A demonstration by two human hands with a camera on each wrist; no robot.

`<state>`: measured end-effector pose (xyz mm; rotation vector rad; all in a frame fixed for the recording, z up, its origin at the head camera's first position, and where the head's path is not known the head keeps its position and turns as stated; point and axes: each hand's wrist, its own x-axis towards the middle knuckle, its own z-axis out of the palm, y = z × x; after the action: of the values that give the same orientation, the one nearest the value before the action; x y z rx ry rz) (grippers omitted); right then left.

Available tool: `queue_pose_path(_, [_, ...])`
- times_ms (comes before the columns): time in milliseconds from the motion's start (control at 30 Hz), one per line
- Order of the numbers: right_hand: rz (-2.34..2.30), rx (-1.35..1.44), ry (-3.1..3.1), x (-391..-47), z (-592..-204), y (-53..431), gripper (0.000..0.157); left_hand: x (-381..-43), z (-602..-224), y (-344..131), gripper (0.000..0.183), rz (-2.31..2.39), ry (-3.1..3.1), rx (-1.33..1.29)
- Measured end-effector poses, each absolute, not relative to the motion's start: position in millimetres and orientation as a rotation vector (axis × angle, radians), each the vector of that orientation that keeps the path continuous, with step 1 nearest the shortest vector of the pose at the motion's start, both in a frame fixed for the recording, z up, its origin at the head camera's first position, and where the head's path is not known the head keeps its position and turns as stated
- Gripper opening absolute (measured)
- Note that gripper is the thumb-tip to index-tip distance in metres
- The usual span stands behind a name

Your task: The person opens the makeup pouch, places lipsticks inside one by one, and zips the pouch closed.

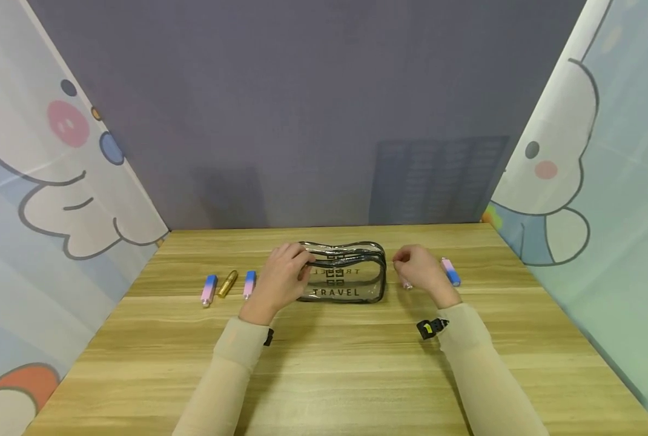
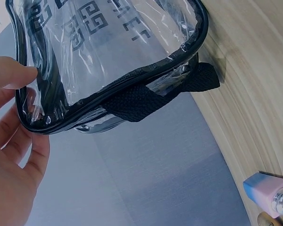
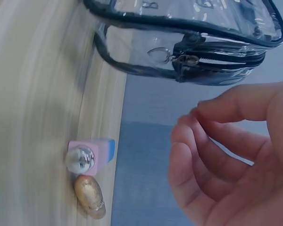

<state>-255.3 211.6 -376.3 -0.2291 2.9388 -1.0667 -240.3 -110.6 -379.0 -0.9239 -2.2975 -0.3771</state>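
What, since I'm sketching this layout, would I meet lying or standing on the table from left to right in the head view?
First blue-and-pink container, gold bullet-shaped tube, second blue-and-pink container, clear TRAVEL bag, partly hidden pink container, final blue-and-pink container.

The person wears long, pale cream sleeves, plain in colour; the left sleeve (image 1: 215, 390) and the right sleeve (image 1: 490, 375) look alike. Each ends in a broad cuff near the wrist, the left cuff (image 1: 241, 340) and the right cuff (image 1: 460, 326) both cream too. Beside the right cuff sits a small black block (image 1: 430, 328) with a yellow mark; a smaller black piece (image 1: 269, 337) shows by the left cuff. The left hand (image 1: 281, 274) and right hand (image 1: 422, 270) are bare
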Motion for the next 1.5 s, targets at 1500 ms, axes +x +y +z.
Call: queue_pose_path(1500, [-0.62,0.127,3.003,-280,-403,234,0.031,-238,-378,-107,0.013,-0.357,-2.314,-0.906])
